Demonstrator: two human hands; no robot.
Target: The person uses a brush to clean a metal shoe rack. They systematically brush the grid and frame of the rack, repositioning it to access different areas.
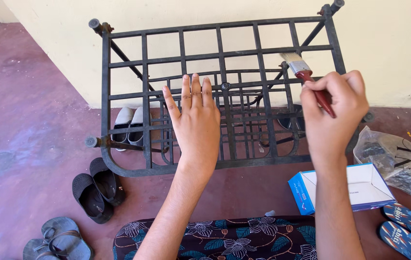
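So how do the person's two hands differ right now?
The left hand is open, fingers straight and together, lying flat against the black metal grid frame and holding nothing. The right hand is curled in a grip on a red-handled paintbrush, bristles pointing up-left at the frame. Both are bare.

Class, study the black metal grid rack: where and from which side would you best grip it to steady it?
Grip the black metal grid rack at its near curved lower bar, from the front. That bar is bare and closest; the left hand already rests flat there, while the right hand holds the red-handled paintbrush.
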